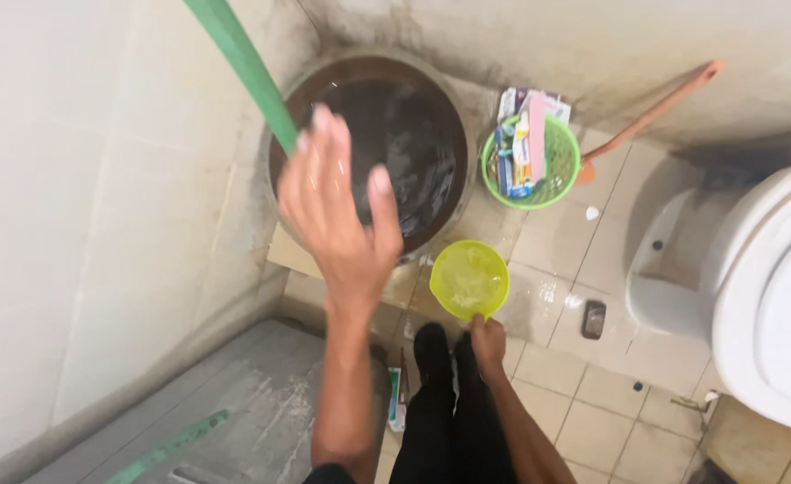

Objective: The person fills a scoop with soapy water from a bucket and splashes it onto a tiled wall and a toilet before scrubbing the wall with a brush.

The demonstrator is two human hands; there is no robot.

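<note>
My left hand [337, 206] is raised with fingers spread, empty, just below a green hose [243, 67] that slants down toward a large dark water tub [431, 116] in the corner. The fingertips are close to the hose but I cannot tell if they touch. My right hand [488, 341] grips the handle of a yellow-green plastic scoop [469, 278], held low over the wet tiled floor beside the tub. My dark-trousered legs [445, 403] show below it.
A green mesh basket [557, 175] with tubes and packets stands right of the tub. A brush with an orange handle [655, 108] leans on the wall. A white toilet [754, 287] fills the right side. A small floor drain [593, 319] lies in the tiles. A grey raised step [234, 403] is at lower left.
</note>
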